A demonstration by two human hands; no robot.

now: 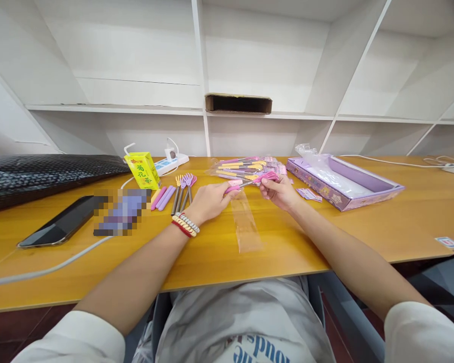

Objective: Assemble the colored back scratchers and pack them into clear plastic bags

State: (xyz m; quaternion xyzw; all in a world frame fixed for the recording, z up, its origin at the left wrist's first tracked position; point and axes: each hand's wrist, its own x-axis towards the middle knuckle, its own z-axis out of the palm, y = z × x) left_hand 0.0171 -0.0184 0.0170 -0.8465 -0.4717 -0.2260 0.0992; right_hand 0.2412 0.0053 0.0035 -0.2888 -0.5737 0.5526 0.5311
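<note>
Head view: nearest, at the bottom centre, is the person's shirt [245,317], with the counter [208,264] just beyond it. A clear bag [245,227] lies flat at centre, its length running away from the person; its far end reaches up to the hands, and whether either hand grips it I cannot tell.

Above it, a pink scratcher [249,182] spans the gap between the two hands, held over the counter. Its long axis runs left to right across the frame, rising slightly to the right, roughly crosswise to the bag. The left hand [208,200] pinches the handle end between thumb and fingers; the right hand [282,190] has its fingers closed on the pink claw end. Neither is nearer: each has one end.

Left of the left hand lie loose scratchers [182,190], then coloured tubes [164,198] and a phone [62,220]. Right of the right hand are small cards [309,195] and a purple box [321,190].

Farther back, a pile of bagged scratchers [242,165] sits just beyond the hands; a yellow carton [143,171] stands left of centre. Farthest, at upper centre, a cardboard box [238,104] rests on the shelf [295,118].
</note>
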